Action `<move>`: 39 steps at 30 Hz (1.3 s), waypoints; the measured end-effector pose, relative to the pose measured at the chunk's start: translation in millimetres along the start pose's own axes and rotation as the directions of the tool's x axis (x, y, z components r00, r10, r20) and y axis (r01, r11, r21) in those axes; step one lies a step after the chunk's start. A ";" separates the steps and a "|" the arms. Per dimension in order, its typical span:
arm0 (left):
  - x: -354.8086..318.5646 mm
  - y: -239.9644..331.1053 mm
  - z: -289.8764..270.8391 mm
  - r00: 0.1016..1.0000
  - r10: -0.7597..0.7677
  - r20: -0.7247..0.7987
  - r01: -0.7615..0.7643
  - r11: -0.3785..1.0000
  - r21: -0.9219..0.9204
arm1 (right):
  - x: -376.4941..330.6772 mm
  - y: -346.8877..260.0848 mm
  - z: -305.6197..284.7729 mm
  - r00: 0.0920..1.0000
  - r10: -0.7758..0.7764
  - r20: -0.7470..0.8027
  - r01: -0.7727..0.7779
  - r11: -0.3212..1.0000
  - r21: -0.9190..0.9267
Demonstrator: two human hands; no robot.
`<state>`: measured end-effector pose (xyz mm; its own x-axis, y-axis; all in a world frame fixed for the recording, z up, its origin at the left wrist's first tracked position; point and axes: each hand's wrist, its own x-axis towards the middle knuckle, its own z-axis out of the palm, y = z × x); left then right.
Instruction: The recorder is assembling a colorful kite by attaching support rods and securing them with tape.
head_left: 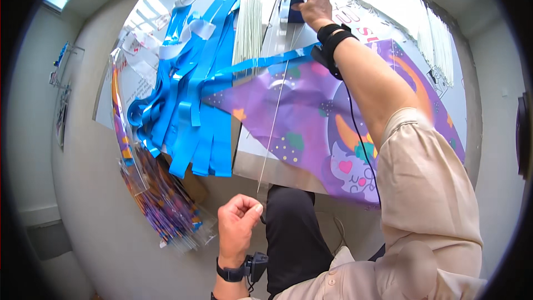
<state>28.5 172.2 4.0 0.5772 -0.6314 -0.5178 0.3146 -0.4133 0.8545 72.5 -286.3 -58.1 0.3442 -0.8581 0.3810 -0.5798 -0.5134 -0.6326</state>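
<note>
1. The thin white rod (273, 122) crosses the left part of the purple sheet (311, 122), its long axis running near to far and leaning slightly right.
2. Off the sheet's near edge, the left hand (237, 225) is closed, thumb against fingers, seemingly pinching the rod's near end; it is the nearer hand.
3. Beyond the sheet's far edge, the right hand (316, 10) touches the tape dispenser (294, 15), fingers bent; whether they grip tape, I cannot tell.

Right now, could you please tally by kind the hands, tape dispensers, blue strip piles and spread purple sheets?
Hands: 2 (left hand, right hand)
Tape dispenser: 1
Blue strip pile: 1
Spread purple sheet: 1
Total: 5
</note>
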 end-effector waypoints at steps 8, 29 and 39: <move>-23.0 3.5 4.7 0.998 -0.021 0.066 0.028 0.995 -0.100 | -4.0 -3.8 -0.5 1.000 0.005 0.010 -0.004 1.000 -0.028; -22.3 -8.2 14.9 1.000 0.005 -0.028 -0.005 1.000 -0.009 | 8.6 -34.7 3.5 0.544 0.707 0.451 -0.705 0.094 0.703; -36.2 -0.6 11.4 1.000 -0.008 -0.016 0.008 0.999 0.031 | 49.7 -9.7 -62.0 0.542 0.294 0.787 -0.837 0.101 0.538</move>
<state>-1.2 187.8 21.8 0.5869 -0.6175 -0.5237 0.2958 -0.4386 0.8486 49.4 -323.7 8.8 0.5971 -0.6189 -0.5103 0.0508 0.6641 -0.7459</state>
